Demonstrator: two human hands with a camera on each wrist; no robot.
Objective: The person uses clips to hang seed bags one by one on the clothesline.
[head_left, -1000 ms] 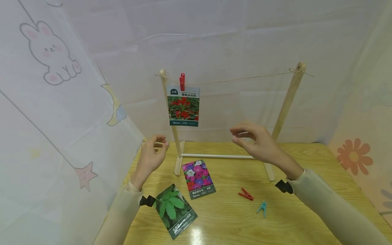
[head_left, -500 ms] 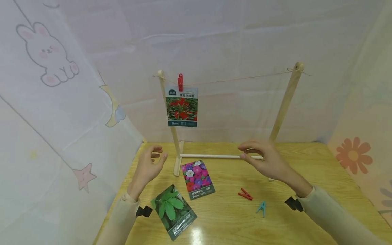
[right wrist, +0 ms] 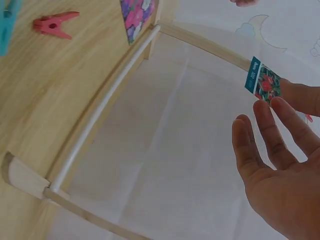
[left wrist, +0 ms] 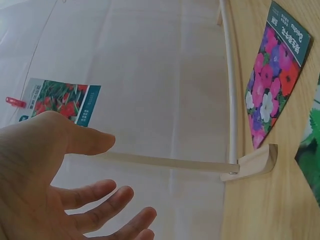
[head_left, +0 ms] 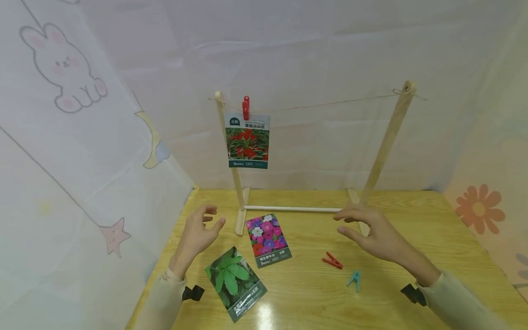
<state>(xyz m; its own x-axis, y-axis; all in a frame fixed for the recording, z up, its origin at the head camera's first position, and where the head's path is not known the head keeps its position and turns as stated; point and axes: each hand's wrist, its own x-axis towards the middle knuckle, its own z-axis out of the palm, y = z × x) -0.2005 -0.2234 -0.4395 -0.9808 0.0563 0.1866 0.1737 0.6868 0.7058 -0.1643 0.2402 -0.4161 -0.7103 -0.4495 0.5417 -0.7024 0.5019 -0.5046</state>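
Note:
A seed packet with red flowers (head_left: 248, 143) hangs from the string, held by a red clothespin (head_left: 246, 108). My left hand (head_left: 197, 233) hovers above the table at the left, fingers relaxed around nothing, near a green-leaf seed packet (head_left: 236, 283) and a purple-and-pink flower packet (head_left: 268, 239) lying flat. Loosely bent and holding nothing, my right hand (head_left: 373, 233) is in the air in front of the right post. Below and left of it lie a second red clothespin (head_left: 332, 261) and a teal clothespin (head_left: 354, 280).
A wooden frame has a left post (head_left: 237, 183), a right post (head_left: 387, 142) and a white bottom rod (head_left: 293, 209). Thin string (head_left: 321, 105) spans the post tops. Printed cloth walls (head_left: 313, 55) surround the wooden table (head_left: 313, 302).
My right hand has moved right and down, away from the string. My left hand has lowered slightly. The hanging packet and the things on the table stay in place.

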